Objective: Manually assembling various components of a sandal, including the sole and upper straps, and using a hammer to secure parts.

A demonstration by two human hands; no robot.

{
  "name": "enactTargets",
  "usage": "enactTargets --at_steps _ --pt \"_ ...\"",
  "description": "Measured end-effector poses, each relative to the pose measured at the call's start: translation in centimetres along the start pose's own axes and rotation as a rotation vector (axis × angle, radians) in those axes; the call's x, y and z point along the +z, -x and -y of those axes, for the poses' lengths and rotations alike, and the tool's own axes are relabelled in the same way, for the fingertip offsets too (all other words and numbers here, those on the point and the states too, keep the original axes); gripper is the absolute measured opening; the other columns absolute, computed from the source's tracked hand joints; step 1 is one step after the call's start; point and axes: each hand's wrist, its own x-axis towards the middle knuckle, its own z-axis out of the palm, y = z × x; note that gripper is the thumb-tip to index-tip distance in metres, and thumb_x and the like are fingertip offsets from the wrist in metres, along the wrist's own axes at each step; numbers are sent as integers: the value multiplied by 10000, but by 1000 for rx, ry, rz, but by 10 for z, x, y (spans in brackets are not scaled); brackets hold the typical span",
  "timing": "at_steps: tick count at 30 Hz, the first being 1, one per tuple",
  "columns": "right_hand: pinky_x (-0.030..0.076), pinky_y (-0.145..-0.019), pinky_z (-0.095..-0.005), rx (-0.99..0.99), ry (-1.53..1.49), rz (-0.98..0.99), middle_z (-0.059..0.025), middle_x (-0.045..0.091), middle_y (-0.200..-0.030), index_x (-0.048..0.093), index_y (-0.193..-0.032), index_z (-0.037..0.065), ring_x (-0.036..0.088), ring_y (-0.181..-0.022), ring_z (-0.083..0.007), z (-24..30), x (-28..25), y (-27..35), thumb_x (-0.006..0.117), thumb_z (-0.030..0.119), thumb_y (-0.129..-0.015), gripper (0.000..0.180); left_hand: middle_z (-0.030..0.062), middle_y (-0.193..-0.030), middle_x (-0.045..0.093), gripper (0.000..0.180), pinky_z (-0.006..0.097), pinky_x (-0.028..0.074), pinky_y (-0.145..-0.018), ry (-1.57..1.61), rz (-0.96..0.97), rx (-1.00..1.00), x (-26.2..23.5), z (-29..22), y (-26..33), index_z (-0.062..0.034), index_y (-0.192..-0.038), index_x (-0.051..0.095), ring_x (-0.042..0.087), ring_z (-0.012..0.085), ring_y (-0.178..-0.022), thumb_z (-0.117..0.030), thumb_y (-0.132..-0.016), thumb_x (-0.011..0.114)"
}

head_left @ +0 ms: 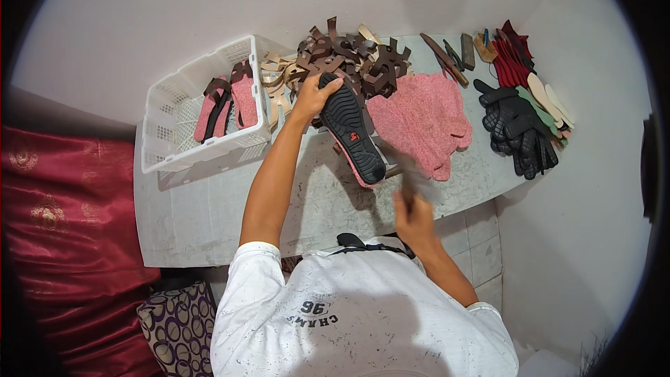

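Observation:
My left hand [317, 98] grips a sandal [347, 126] by its far end, thumb across the sole. The black ridged sole faces up, and a pink edge shows along its side. Fingers wrapped, my right hand [415, 222] is closed on a tool [414, 180] beside the sandal's near end. Motion smears the tool, so its kind and whether it touches the sandal are unclear. Just right of the sandal lies a pile of pink insoles [422, 115]. Behind my left hand is a heap of brown cut straps [335, 49].
A white plastic basket [202, 157] at the left holds pink sandals [244, 103]. Beige straps [279, 84] lie beside it. Toward the right are a knife [444, 56], black soles [513, 122], dark red pieces [513, 56] and pale strips [548, 98]. Walls bound the table [202, 216] behind and right.

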Motion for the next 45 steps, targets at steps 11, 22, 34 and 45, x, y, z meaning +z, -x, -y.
enactTargets --at_steps 11,22,34,45 --pt "359 -462 -265 443 -231 89 11 486 -576 553 -1029 -14 466 -501 -101 14 -23 0 573 126 -908 186 30 -844 662 241 250 487 -701 -73 -56 43 -11 -16 -5 13 -983 664 602 101 -754 -197 -866 674" --pt "378 -476 -345 379 -116 258 -176 564 -647 521 -1076 -64 498 -487 -232 21 -25 -16 582 60 -863 253 40 -847 667 264 253 490 -703 -24 -79 7 -18 -4 -6 17 -990 661 606 109 -749 -213 -862 680" --pt "414 -480 -400 493 -54 341 -200 569 -604 497 -905 -14 576 -526 -345 18 -12 -18 611 127 -872 185 50 -864 667 242 251 502 -696 36 -54 -49 -13 6 -4 12 -999 645 620 113 -758 -203 -889 651" --pt "444 -528 -476 389 22 392 -251 589 -665 460 -1164 -29 602 -650 -459 -12 6 4 593 108 -865 355 37 -828 659 263 251 485 -678 -184 47 -83 16 9 6 32 -970 652 597 106 -723 -215 -881 661"
